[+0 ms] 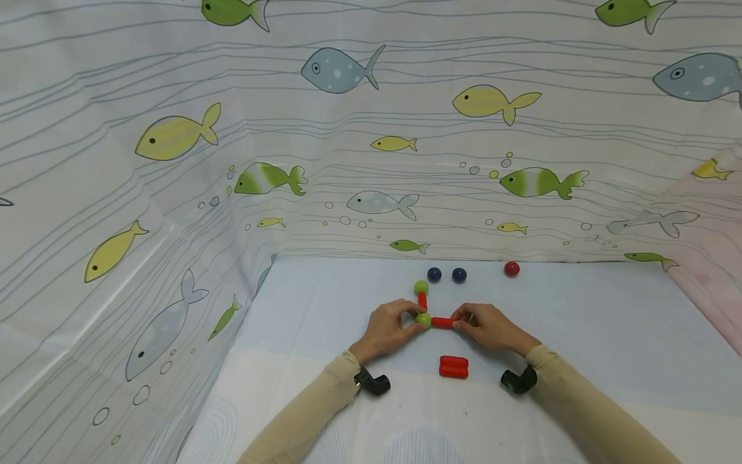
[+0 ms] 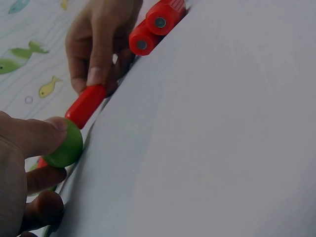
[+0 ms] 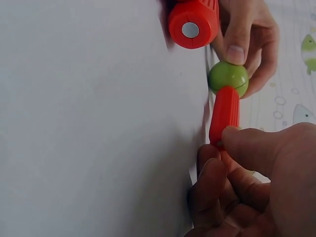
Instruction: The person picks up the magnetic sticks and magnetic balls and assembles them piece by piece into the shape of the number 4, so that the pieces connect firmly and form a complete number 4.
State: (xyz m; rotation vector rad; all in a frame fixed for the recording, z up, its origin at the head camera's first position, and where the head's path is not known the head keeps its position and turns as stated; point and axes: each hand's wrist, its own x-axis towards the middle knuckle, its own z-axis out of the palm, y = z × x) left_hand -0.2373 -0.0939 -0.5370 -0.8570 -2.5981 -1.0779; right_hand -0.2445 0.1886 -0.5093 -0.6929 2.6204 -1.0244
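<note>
My left hand (image 1: 388, 327) pinches a green ball (image 1: 424, 319) between thumb and fingers on the table. A red magnetic rod (image 1: 443, 323) touches the ball's right side, and my right hand (image 1: 485, 325) pinches its other end. From the same ball another red rod (image 1: 422, 301) runs away from me to a second green ball (image 1: 421, 287). In the right wrist view the held rod (image 3: 225, 116) meets the green ball (image 3: 228, 78) end-on.
Two red rods (image 1: 453, 367) lie side by side nearer me, with metal discs in their ends. Two dark blue balls (image 1: 446, 274) and a red ball (image 1: 512, 269) sit near the table's back edge. A fish-patterned sheet (image 1: 371, 167) rises behind and at the left.
</note>
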